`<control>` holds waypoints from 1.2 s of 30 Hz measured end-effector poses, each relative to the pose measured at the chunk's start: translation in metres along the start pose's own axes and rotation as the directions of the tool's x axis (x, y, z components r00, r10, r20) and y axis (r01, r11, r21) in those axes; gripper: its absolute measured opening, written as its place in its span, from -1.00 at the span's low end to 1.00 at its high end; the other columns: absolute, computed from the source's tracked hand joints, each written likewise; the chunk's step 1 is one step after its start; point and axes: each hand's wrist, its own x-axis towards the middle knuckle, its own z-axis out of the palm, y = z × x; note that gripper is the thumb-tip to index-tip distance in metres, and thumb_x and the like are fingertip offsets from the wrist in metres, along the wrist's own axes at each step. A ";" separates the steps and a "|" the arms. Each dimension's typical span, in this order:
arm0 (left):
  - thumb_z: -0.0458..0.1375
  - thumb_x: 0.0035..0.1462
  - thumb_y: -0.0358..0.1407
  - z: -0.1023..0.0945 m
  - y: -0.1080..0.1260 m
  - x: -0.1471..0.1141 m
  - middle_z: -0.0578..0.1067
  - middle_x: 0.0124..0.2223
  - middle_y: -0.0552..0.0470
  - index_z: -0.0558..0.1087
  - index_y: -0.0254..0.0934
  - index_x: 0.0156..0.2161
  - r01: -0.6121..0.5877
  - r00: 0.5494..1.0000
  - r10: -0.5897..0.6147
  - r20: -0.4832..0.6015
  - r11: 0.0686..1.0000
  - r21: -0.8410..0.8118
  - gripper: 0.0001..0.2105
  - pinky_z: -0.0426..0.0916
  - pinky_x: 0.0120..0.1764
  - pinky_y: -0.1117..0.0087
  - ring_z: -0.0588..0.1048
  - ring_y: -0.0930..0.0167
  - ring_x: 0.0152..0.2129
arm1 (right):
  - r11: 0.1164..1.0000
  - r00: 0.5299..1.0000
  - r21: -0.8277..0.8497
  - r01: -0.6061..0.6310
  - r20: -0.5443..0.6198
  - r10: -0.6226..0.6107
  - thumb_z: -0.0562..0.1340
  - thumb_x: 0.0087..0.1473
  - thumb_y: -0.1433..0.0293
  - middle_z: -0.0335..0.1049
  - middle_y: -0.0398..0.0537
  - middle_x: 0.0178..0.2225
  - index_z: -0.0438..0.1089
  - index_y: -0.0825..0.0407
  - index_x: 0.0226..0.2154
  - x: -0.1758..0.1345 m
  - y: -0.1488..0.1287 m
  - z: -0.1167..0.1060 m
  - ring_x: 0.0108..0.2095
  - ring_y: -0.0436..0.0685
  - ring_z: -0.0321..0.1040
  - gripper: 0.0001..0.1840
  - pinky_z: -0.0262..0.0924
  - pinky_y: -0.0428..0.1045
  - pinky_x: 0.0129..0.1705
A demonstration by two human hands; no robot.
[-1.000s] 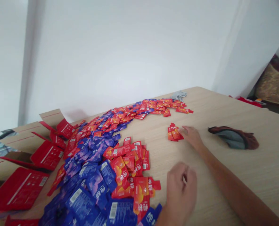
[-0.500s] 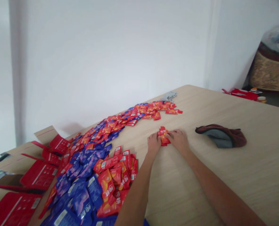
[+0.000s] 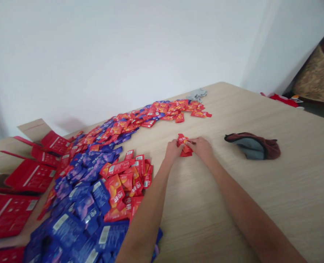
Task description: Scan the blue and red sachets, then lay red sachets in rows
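Both hands meet over a few red packets (image 3: 182, 139) with orange print, overlapping on the bare wooden table (image 3: 195, 204). My left hand (image 3: 173, 150) grips the left edge, its fingers curled in. From the other side, my right hand (image 3: 202, 147) pinches the packets with thumb and fingers. How many packets are held, I cannot tell. Left of my forearm lies a pile of red packets (image 3: 116, 190), beside blue packets (image 3: 88, 208) of similar shape.
A long mixed band of red and blue packets (image 3: 140, 118) runs along the wall. Open red cartons (image 3: 27, 175) stand at the left. A brown and grey cap-like cloth item (image 3: 256, 147) lies right of my hands, and a grey cloth (image 3: 198, 95) at the far edge.
The view has tilted downward, so everything sits higher in the picture. My fingers have drawn in around the red packets, which now look more spread and less flat.
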 end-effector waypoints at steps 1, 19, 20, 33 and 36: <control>0.31 0.23 -0.27 0.000 -0.002 -0.002 0.67 -0.07 -0.22 0.54 -0.37 0.05 0.015 1.000 -0.015 0.008 0.999 -0.030 -0.67 0.47 -0.03 0.30 0.63 0.24 -0.14 | 1.000 1.000 0.011 0.002 0.022 -0.002 0.16 0.35 -0.03 0.63 0.08 -0.06 0.62 -0.16 0.08 -0.001 -0.001 -0.001 -0.11 0.23 0.54 -0.51 0.35 0.06 -0.04; 0.27 0.26 -0.38 -0.003 -0.018 -0.024 0.69 -0.04 -0.16 0.55 -0.38 0.05 0.079 0.994 -0.026 0.110 0.856 -0.511 -0.73 0.58 -0.07 0.30 0.67 0.32 -0.20 | 0.976 0.960 0.216 -0.040 0.280 -0.023 0.35 0.17 0.04 0.68 -0.11 -0.17 0.63 -0.13 -0.11 -0.001 -0.016 -0.024 -0.15 0.17 0.59 -0.66 0.36 -0.01 -0.13; 0.26 0.25 -0.41 -0.003 -0.018 -0.026 0.69 -0.02 -0.17 0.55 -0.38 0.05 0.082 0.993 -0.024 0.119 0.851 -0.519 -0.73 0.58 -0.06 0.29 0.67 0.32 -0.19 | 0.975 0.953 0.216 -0.054 0.303 -0.014 0.37 0.15 0.06 0.68 -0.10 -0.21 0.63 -0.12 -0.12 -0.001 -0.015 -0.026 -0.19 0.17 0.59 -0.67 0.36 -0.01 -0.18; 0.17 0.26 -0.50 -0.006 -0.012 -0.052 0.60 0.13 -0.29 0.28 -0.45 0.34 0.131 0.989 -0.080 0.128 0.871 -0.474 -0.45 0.55 -0.06 0.33 0.64 0.30 -0.06 | 0.943 0.849 0.226 -0.243 0.519 0.095 0.44 0.11 0.21 0.61 -0.13 -0.46 0.39 -0.02 0.10 -0.010 -0.013 -0.035 -0.38 0.17 0.58 -0.47 0.31 -0.02 -0.34; 0.19 0.25 -0.51 -0.005 -0.009 -0.055 0.62 0.11 -0.27 0.29 -0.43 0.35 0.119 0.991 -0.076 0.111 0.882 -0.456 -0.43 0.55 -0.04 0.30 0.64 0.28 -0.08 | 0.932 0.831 0.228 -0.281 0.544 0.118 0.43 0.13 0.23 0.61 -0.13 -0.47 0.37 -0.01 0.10 -0.013 -0.012 -0.039 -0.38 0.16 0.59 -0.47 0.31 -0.03 -0.37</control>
